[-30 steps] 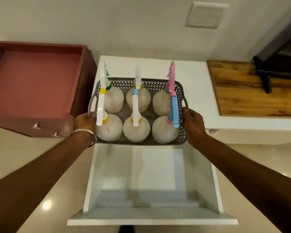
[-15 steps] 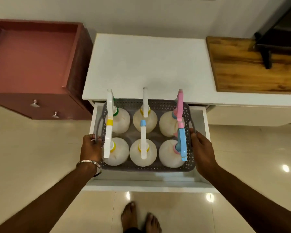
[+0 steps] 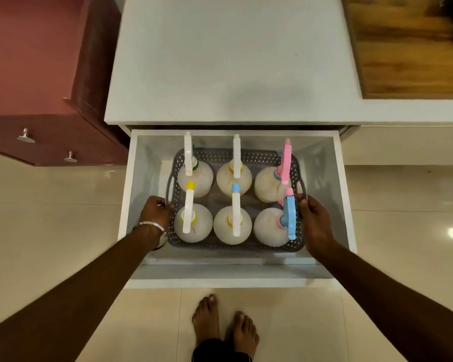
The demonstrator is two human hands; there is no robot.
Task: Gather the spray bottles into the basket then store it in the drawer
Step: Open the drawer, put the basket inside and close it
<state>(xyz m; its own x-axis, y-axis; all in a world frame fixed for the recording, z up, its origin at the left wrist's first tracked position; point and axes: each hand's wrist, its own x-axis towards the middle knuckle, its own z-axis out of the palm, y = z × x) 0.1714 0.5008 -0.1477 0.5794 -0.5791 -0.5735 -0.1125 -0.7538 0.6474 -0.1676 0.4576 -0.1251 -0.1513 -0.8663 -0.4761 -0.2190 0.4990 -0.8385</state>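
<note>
A grey perforated basket (image 3: pixel 236 246) sits low inside the open white drawer (image 3: pixel 230 280). It holds several round, pale spray bottles (image 3: pixel 232 226) in two rows, with white, pink (image 3: pixel 285 163) and blue (image 3: pixel 289 218) trigger heads. My left hand (image 3: pixel 156 214) grips the basket's left handle, a bangle on its wrist. At the basket's right handle, my right hand (image 3: pixel 315 220) has its fingers curled over the rim. Both forearms reach down into the drawer.
The white cabinet top (image 3: pixel 230 58) lies above the drawer. A dark red cabinet (image 3: pixel 37 74) with two knobs stands to the left, a wooden board (image 3: pixel 413 48) at the upper right. My bare feet (image 3: pixel 225 327) stand on the glossy tiled floor in front of the drawer.
The basket has come off the cabinet top and gone down into the drawer, both hands still on its handles. The view has tilted further downward.
</note>
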